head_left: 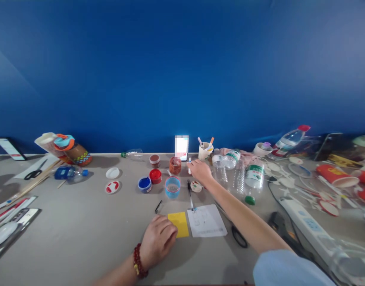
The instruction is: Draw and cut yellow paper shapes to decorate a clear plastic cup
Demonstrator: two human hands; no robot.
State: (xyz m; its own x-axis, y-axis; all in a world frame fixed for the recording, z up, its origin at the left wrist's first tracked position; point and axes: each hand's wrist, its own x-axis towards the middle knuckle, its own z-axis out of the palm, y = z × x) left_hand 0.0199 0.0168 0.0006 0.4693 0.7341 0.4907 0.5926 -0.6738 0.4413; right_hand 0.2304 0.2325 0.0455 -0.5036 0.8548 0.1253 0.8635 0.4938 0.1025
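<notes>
My right hand (200, 171) reaches across to the back of the table. Its fingertips are closed on a white marker pen (189, 160) standing in front of a lit phone (181, 147). My left hand (159, 240), with a beaded bracelet at the wrist, rests on the table with its fingers curled; nothing shows in them. Beside it lies a yellow paper square (180, 225), partly under the fingers. To the right of that is a white sheet (208, 222) with faint drawn marks. A thin brush-like tool (190, 194) touches the sheet's top edge.
Open paint pots stand mid-table: blue (145, 184), red (155, 175) and a blue-rimmed clear cup (172, 187). A pen cup (205, 151) and plastic bottles (255, 174) are at the back right. Black-handled scissors (239, 237) lie by my right forearm, near a power strip (309, 224).
</notes>
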